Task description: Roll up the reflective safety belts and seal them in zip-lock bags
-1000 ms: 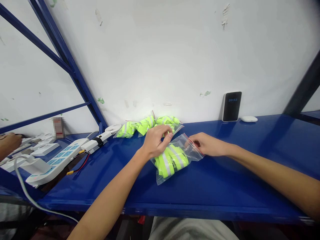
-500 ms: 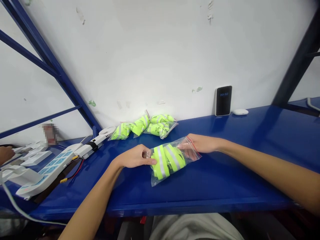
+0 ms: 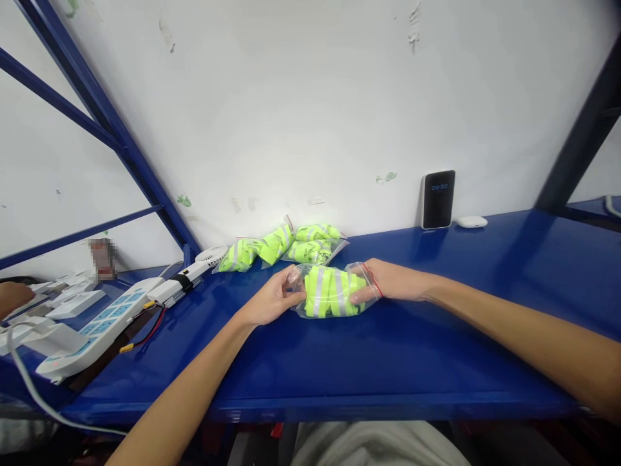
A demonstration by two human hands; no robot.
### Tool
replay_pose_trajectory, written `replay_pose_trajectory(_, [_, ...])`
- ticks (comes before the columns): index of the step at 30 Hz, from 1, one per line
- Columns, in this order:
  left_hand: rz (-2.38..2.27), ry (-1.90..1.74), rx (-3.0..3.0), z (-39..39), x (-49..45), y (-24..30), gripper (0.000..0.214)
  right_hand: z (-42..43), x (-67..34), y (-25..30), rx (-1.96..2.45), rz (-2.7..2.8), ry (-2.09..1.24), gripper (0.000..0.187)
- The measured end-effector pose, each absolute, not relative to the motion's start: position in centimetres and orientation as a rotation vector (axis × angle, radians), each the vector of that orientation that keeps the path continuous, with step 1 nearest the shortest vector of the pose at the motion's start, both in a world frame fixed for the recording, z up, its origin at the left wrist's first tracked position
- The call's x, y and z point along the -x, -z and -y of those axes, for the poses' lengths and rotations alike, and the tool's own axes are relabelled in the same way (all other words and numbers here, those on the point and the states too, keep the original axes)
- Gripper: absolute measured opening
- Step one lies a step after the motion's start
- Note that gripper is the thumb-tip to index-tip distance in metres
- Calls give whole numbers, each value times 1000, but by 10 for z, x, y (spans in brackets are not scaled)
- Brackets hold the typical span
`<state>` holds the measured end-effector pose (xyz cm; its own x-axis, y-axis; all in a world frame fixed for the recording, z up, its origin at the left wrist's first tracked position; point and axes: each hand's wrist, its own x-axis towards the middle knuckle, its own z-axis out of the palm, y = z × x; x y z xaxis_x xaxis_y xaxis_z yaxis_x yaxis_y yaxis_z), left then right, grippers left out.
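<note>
A clear zip bag with a folded neon-yellow reflective strap or vest inside lies between my hands over the blue table. My left hand pinches the bag's left end, its thumb in front. At the other end, beside the red zip edge, my right hand grips the bag, with the thumb pressing near the yellow fabric. The fingers behind the plastic are partly hidden. Farther back, against the wall, several similar bags of neon-yellow fabric rest in a row.
A white power strip with plugs and cables lies at the left, near a small white fan. A clock display leans on the wall beside a white case. Another person's hand shows at the far left.
The bag has turned from slanted to nearly level, and its lower left corner has come up. My left hand has moved slightly up and stays on the bag, as does my right.
</note>
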<state>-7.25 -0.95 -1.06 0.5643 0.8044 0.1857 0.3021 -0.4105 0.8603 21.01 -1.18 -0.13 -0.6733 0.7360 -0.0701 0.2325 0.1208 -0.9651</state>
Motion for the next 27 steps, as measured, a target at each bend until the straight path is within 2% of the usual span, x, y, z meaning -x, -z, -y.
replay_pose_trajectory(6, [-880,-741,-1873,7,72,12,47,11,-209,6,988,1981,-1430,39])
replay_pose_trajectory(16, [-915,-849,-1874,5,72,11,34,2,-212,11,953,2035,-1233,40])
replay_pose_trajectory(22, [-821,-871,-1672,2,82,2,42,-17,-237,3,924,2042,-1229,45])
replay_pose_trajectory(25, [-896,-937,-1593,7,102,-8,46,-32,-258,0,995,2053,-1053,43])
replay_pose_trajectory(27, [-984,-1110,-1497,16,125,-15,63,-42,-275,0,1088,1988,-871,43])
